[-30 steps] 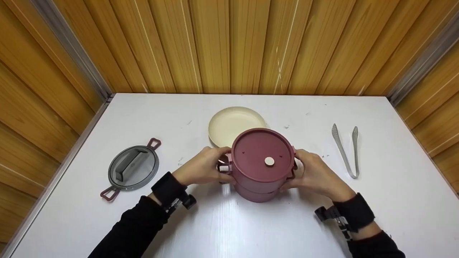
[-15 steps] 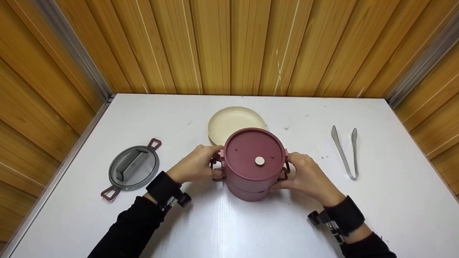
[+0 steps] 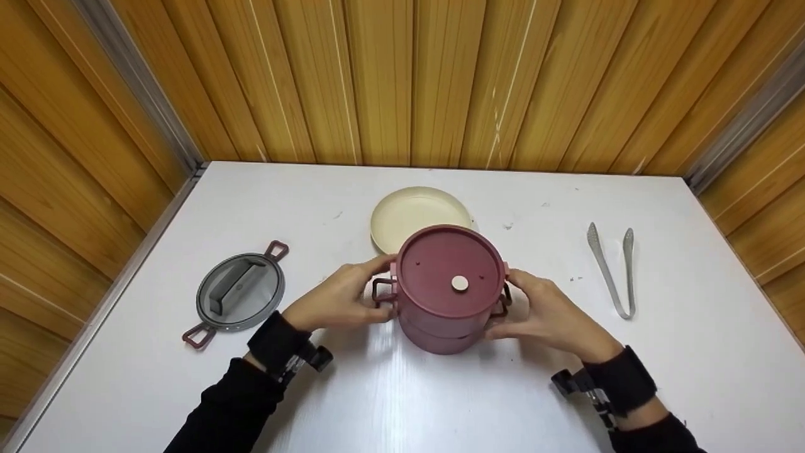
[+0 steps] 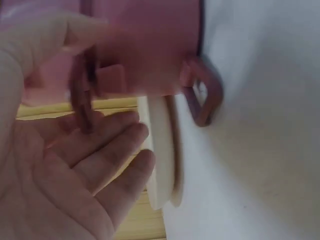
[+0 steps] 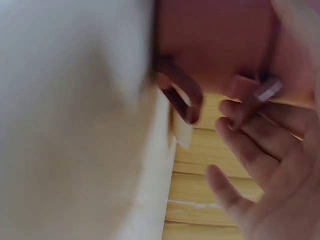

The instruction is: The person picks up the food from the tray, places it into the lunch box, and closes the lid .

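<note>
A maroon stacked pot stands upright on the white table in the head view, topped by a flat maroon lid with a small pale knob. Looped side handles stick out at two levels. My left hand is at the pot's left side; in the left wrist view its fingers extend loosely past the upper handle, thumb near the wall. At the other side is my right hand, fingers spread beside the upper handle in the right wrist view. Whether either hand still touches the pot is hard to tell.
Behind the pot lies a cream plate, partly hidden by it. A grey see-through lid with maroon side loops rests at the left. Metal tongs lie at the right. Wood-look panels border the table.
The pot has shifted left between the earlier frames. Since then both hands have loosened and drawn slightly outward from its handles. The plate, grey lid and tongs have stayed put.
</note>
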The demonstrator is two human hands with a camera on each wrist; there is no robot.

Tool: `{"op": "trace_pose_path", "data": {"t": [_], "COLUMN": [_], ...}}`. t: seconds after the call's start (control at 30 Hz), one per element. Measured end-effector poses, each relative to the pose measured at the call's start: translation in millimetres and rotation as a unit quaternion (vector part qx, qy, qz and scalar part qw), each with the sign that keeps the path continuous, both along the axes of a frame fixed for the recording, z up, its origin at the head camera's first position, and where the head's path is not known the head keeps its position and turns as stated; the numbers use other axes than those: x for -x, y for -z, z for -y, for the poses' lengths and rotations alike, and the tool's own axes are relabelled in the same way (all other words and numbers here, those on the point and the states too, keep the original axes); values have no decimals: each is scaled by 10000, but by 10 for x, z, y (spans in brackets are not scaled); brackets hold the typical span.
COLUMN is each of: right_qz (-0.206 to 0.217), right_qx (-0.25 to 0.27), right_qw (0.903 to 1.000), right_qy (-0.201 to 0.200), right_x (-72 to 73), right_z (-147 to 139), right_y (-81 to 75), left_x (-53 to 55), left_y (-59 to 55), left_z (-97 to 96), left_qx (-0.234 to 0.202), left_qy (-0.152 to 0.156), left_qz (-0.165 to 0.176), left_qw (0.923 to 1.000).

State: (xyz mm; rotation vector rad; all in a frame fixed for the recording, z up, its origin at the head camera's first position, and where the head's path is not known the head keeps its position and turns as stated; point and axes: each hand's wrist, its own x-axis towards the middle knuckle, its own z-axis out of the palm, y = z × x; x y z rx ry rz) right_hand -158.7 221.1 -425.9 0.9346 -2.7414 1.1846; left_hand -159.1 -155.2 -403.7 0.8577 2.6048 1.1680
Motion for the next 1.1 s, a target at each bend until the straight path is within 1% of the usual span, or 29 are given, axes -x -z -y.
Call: {"op": "trace_pose_path", "data": {"t": [0.07,0.13,0.23,0.3,0.37,0.43,0.53,0.6,0.77,0.9,0.97,1.1], "right_qz": [44,-45,-22,109,255,294,336,375,535,672,735,823], "right_qx": [178,466,1026,1463,1804,2007,2147,2187,2314,2531,2651,2765], "right_qw": [9998,9989,9941,9874,9798,9742,9697,9680,9621,9548,9514,9479], "right_qy": [7,72,350,588,830,986,1112,1175,1342,1406,1385,1350], "right_x": [-10,-24,-62,-84,-101,-104,-94,-84,-52,-38,-31,-22], "right_z": [-50,-78,-41,34,125,221,358,444,601,651,660,670], "right_y": [-15,-26,-37,-47,-52,-53,-38,-27,9,33,49,81], "left_x": [-71,-143,-220,-237,-236,-220,-188,-171,-137,-114,-107,-81], "left_y": [-31,-63,-97,-92,-68,-29,38,76,162,230,259,323], "left_z": [52,81,40,-42,-154,-275,-429,-510,-646,-698,-715,-739], "left_qx": [-102,-243,-667,-1039,-1393,-1654,-1863,-1944,-2039,-2210,-2362,-2586], "left_qy": [-127,-341,-705,-975,-1268,-1556,-1813,-1906,-2006,-2039,-2022,-2009], "left_qz": [-2,44,99,31,-49,-115,-251,-325,-393,-379,-299,-233], "left_qw": [9999,9991,9952,9898,9821,9738,9653,9617,9574,9530,9499,9446]}}
